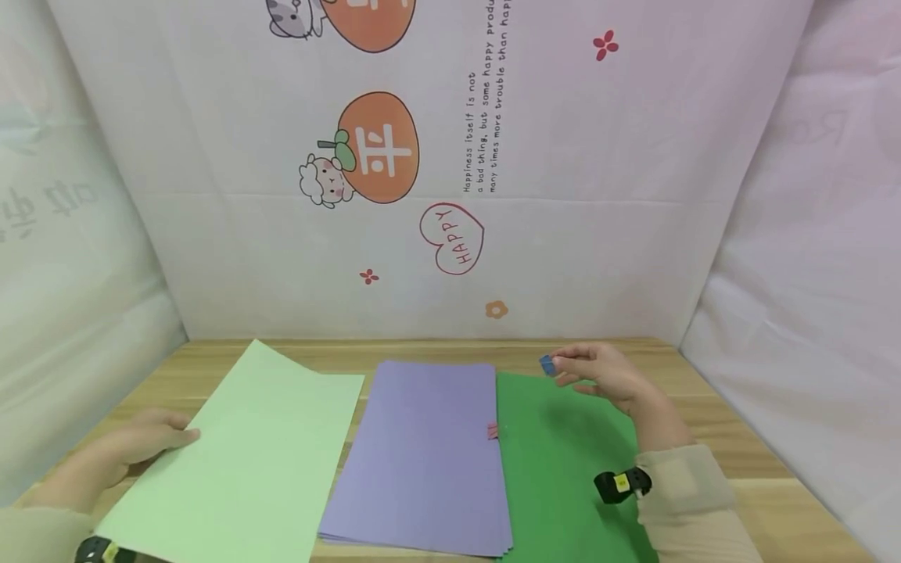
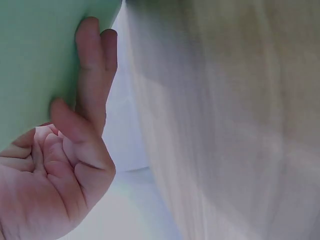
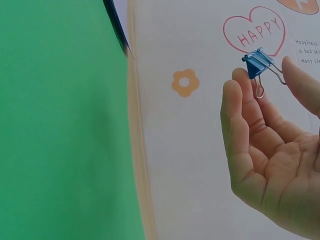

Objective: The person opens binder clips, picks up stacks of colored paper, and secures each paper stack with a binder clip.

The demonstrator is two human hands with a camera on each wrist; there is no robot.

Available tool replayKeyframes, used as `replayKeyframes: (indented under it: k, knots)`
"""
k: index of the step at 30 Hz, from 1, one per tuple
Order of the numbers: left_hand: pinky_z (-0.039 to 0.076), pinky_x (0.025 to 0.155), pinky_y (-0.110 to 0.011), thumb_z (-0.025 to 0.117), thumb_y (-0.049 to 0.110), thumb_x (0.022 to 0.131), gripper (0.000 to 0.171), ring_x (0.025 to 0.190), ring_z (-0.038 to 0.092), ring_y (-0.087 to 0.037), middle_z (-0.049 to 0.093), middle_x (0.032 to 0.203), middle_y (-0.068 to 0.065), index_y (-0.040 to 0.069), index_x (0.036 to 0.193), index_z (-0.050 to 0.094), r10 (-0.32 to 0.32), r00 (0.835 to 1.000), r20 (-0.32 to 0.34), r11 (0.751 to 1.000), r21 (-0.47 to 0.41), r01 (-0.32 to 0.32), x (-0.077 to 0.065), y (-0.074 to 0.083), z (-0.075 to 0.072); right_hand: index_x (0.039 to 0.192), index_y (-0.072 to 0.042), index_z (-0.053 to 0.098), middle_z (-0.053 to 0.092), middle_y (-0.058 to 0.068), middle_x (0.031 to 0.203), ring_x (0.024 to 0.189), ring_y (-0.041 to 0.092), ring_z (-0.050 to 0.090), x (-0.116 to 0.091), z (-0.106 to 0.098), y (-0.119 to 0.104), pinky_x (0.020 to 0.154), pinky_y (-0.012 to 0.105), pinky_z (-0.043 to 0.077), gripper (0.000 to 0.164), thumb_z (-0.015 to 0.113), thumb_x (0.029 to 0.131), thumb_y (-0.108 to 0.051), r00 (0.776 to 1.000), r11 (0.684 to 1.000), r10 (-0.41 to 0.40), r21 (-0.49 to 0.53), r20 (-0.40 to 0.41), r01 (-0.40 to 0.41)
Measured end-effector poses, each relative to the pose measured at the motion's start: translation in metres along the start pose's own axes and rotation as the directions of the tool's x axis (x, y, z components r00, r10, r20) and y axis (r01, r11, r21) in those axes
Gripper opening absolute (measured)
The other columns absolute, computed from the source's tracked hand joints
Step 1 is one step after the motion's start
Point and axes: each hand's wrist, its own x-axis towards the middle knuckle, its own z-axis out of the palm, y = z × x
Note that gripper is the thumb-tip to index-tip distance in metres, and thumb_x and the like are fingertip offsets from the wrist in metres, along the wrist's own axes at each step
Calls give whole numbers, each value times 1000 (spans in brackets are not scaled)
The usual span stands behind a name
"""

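My left hand (image 1: 149, 438) grips the left edge of the light green paper (image 1: 256, 461), with the thumb on top and fingers underneath. That paper is raised and tilted off the table along its left side. In the left wrist view, the fingers (image 2: 90, 65) lie against its underside. My right hand (image 1: 604, 377) pinches a small blue binder clip (image 3: 259, 64) by its wire handles between thumb and fingers. The clip hangs above the far edge of the dark green paper (image 1: 570, 453). Whether the light green paper is one sheet or several cannot be told.
A stack of purple paper (image 1: 429, 461) lies in the middle, with a pink clip (image 1: 493, 431) on its right edge beside the dark green paper. Beneath is a wooden table (image 1: 746, 446). White printed cloth (image 1: 563, 234) stands behind and at both sides.
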Motion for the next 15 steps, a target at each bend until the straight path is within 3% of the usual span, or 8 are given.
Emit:
replayKeyframes:
  k: [6, 15]
  knots:
    - [56, 67, -40, 46, 20, 96, 53, 73, 66, -22, 66, 82, -5, -19, 130, 32, -16, 998, -65, 999, -35, 13, -5, 8, -4, 131, 6, 42, 61, 13, 114, 106, 27, 58, -2, -2, -4, 105, 55, 31, 61, 59, 90, -36, 1000, 999, -24, 35, -10, 25]
    - [55, 61, -36, 41, 24, 98, 54, 67, 65, -18, 67, 80, -1, -19, 130, 32, 44, 986, -162, 998, 44, -37, -15, 24, -12, 130, 4, 43, 59, 11, 115, 110, 28, 55, 2, 1, -13, 107, 50, 32, 61, 58, 90, -39, 998, 995, -48, 88, -32, 50]
